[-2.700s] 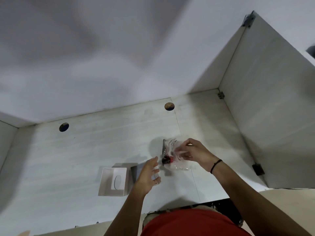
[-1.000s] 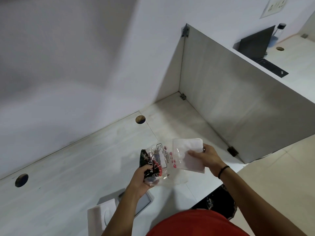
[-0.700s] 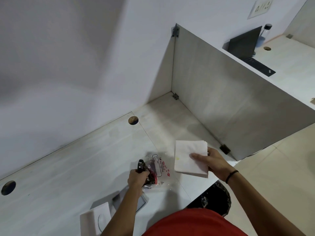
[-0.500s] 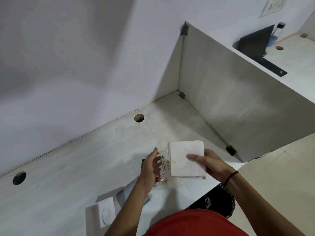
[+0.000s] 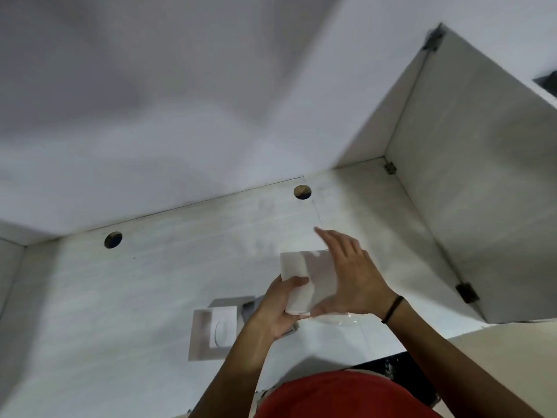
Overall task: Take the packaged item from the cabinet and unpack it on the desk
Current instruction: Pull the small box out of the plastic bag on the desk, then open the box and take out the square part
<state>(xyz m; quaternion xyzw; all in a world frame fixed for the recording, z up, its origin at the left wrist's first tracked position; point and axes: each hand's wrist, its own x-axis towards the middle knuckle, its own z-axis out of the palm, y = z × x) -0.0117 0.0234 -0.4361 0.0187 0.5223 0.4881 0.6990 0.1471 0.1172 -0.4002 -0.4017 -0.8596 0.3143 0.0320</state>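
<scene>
White paper or thin card, folded flat into a booklet-like insert, is the item in hand, raised just above the table in front of the person. Left hand is closed on its lower left corner, thumb on the upper face. Right hand is open, fingers spread wide, palm against the right edge and thumb under the lower edge; it steadies the insert and does not clamp it.

Procedure for this step, judged from the present grip:
- Support the insert from both sides; a one-corner hold would let thin stock bend.
- Separate the leaves with the right thumb while the left hand anchors the corner.
- Open it low over the table so any loose content drops a short way only.
- Keep clear of the transparent bag lying on the table just below the right wrist; the film is slippery and easily swept off the front edge.

Appearance: rectangular, plain white, matte, no legible print in this blurred view; right half shaded by the hand. A white tray with an oval recess rests on the table to the left, well apart from the insert.
</scene>
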